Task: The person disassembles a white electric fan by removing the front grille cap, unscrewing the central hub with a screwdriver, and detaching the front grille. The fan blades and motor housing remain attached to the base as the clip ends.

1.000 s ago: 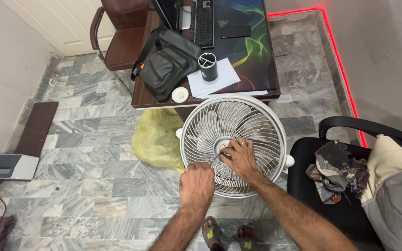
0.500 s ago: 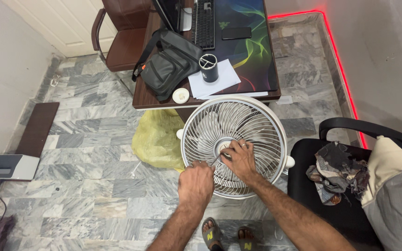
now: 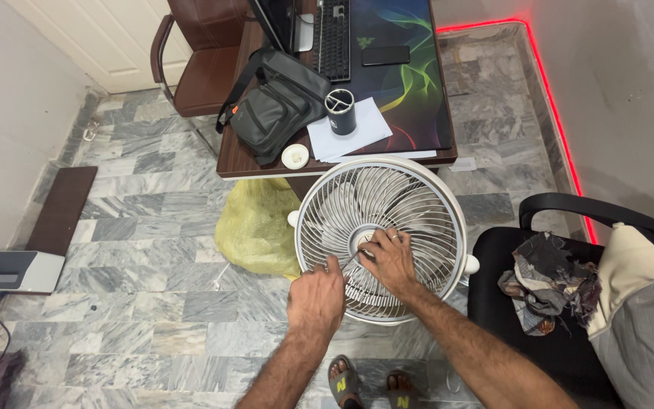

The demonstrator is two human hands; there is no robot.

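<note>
The white fan (image 3: 378,238) stands on the marble floor (image 3: 153,250), tilted face-up, just at six o'clock of the desk (image 3: 225,155). My left hand (image 3: 316,299) is clenched on a thin metal tool (image 3: 350,260) aimed at the hub; my right hand (image 3: 389,261) presses flat on the grille. I judge the grille springy and thin-wired, so I'd hold it by the stiff outer rim.

Floor (image 3: 153,303): grey-veined marble tiles. At 12 o'clock, a brown desk (image 3: 228,159) bearing a black bag (image 3: 274,102), dark cup (image 3: 341,110) on white papers (image 3: 365,129), small white dish (image 3: 294,156), keyboard (image 3: 334,38), phone (image 3: 385,54) on a coloured mat (image 3: 410,83). Centre: white fan (image 3: 380,238), a yellow sack (image 3: 255,223) beside it. At 9 o'clock: grey box (image 3: 15,271), brown board (image 3: 62,208). At 3 o'clock: black chair (image 3: 562,341).
</note>
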